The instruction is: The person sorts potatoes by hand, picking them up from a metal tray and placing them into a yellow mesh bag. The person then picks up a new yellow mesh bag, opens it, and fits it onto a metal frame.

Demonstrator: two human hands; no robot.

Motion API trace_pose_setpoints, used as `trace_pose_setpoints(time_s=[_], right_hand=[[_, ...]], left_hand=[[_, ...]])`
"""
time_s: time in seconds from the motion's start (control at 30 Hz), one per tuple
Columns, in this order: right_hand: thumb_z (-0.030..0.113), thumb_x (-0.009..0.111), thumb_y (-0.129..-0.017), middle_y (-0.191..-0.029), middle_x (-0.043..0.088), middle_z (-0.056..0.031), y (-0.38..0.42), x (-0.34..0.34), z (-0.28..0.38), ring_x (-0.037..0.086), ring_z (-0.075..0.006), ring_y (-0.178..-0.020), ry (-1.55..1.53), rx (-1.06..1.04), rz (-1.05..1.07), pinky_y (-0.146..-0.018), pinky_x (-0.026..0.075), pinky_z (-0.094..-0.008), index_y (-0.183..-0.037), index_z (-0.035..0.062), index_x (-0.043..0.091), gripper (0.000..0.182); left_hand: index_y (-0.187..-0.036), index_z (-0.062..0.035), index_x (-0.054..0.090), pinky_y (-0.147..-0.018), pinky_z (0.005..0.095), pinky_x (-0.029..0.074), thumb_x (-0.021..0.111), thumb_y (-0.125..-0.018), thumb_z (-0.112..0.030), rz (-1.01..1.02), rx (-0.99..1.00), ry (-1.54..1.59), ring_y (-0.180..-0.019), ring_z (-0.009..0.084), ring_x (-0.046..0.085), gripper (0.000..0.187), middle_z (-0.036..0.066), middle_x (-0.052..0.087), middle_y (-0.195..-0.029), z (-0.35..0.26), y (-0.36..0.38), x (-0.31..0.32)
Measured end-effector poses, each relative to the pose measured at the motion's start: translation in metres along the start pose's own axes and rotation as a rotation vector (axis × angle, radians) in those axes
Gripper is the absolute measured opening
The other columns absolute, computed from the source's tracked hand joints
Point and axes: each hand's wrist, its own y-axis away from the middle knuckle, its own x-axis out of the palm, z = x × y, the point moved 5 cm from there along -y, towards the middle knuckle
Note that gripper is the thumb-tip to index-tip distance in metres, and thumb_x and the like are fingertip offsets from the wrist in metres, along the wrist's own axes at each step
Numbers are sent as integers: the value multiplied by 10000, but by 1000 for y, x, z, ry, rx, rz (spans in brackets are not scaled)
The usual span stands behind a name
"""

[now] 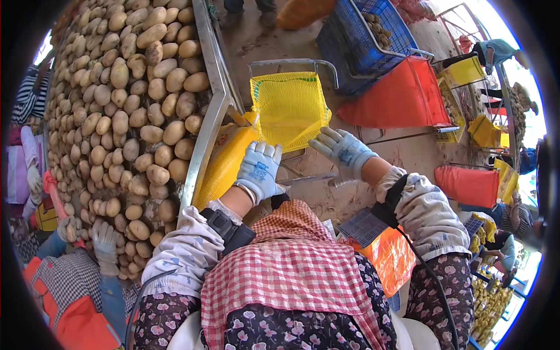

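Note:
A yellow mesh bag hangs spread on a metal frame in the middle. My left hand, in a white and blue glove, lies at the bag's lower left edge, its fingers stretched and slightly apart. On the bag's lower right side is my right hand, gloved the same way, fingers extended near the mesh. Neither hand visibly grips anything. To the left, many potatoes cover a sorting table with a metal rim. More yellow bag material hangs between that rim and my left hand.
A blue crate holding some potatoes stands at the upper right, beside a red mesh bag. At lower left, a co-worker's gloved hands touch the potatoes. Other people and filled bags are at the far right. An orange bag lies near my right leg.

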Motion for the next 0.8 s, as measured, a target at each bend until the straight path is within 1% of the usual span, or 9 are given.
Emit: trace_pose_setpoints(time_s=[0.07, 0.13, 0.17, 0.27, 0.3, 0.33, 0.43, 0.6, 0.8], right_hand=[[518, 769, -630, -1346, 463, -107, -1, 0, -1, 376, -297, -1323, -7, -2, 27, -1061, 344, -403, -1395, 49, 361, 986], [472, 772, -637, -1229, 538, -91, -4, -6, -6, 468, -277, -1231, -6, 76, -18, -932, 445, -397, -1281, 54, 462, 828], [472, 772, -637, -1229, 538, -91, -7, -5, -7, 468, -277, -1231, -5, 69, -19, -932, 445, -397, -1281, 54, 462, 828], [443, 754, -665, -1096, 586, -54, -8, 5, -14, 545, -242, -1105, -28, 117, 27, -820, 484, -395, -1122, 92, 529, 619], [471, 754, -647, -1035, 597, -59, -6, 5, -14, 569, -252, -1025, -42, 118, -60, -789, 492, -396, -1091, 89, 542, 623], [498, 755, -629, -974, 608, -63, -6, 4, -16, 594, -262, -944, -56, 118, -149, -758, 501, -397, -1059, 85, 555, 628], [475, 725, -681, -964, 629, -60, -5, 23, -24, 605, -267, -930, -89, 173, -92, -757, 498, -395, -1050, 122, 576, 532], [441, 693, -743, -923, 652, -69, -7, 30, -30, 615, -279, -920, -220, 202, -128, -764, 494, -395, -999, 143, 599, 404], [426, 672, -780, -903, 669, -74, -13, 40, -35, 632, -307, -869, -316, 268, -138, -767, 493, -394, -1047, 147, 615, 390]], left_hand=[[-1265, -58, 527, -1138, 476, 141, 657, -647, -676, 56, -4, 3, -1319, 329, 362, 883, 157, 495, -1304, 3, -3, -1], [-1252, -63, 536, -1146, 477, 130, 650, -662, -664, -264, 108, -158, -1330, 327, 345, 850, 146, 510, -1295, 7, 5, -15], [-1235, -83, 551, -1153, 477, 112, 642, -682, -648, -292, 163, -184, -1342, 318, 327, 795, 136, 519, -1291, 12, 6, -17], [-1242, -103, 550, -1149, 475, 121, 635, -692, -641, -130, 192, -203, -1342, 310, 334, 774, 135, 509, -1309, 29, 0, -19], [-1202, -107, 566, -1081, 447, 280, 653, -719, -561, -205, 219, -227, -1253, 287, 435, 668, 122, 546, -1233, 32, 1, -17], [-1202, -107, 566, -1081, 447, 280, 653, -719, -561, -208, 215, -228, -1253, 287, 435, 668, 122, 546, -1233, 34, -2, -10], [-1062, -100, 575, -840, 370, 475, 668, -788, -353, -199, 186, 51, -1025, 255, 565, 384, 82, 579, -1071, 34, 4, -8], [-1013, -120, 591, -815, 391, 485, 633, -818, -278, -276, 114, 150, -985, 250, 589, 254, 60, 592, -1047, 35, 3, 13], [-1109, -127, 610, -938, 382, 436, 581, -850, -276, -391, 45, 284, -1062, 260, 571, 301, 83, 598, -1154, 41, 3, 27]])
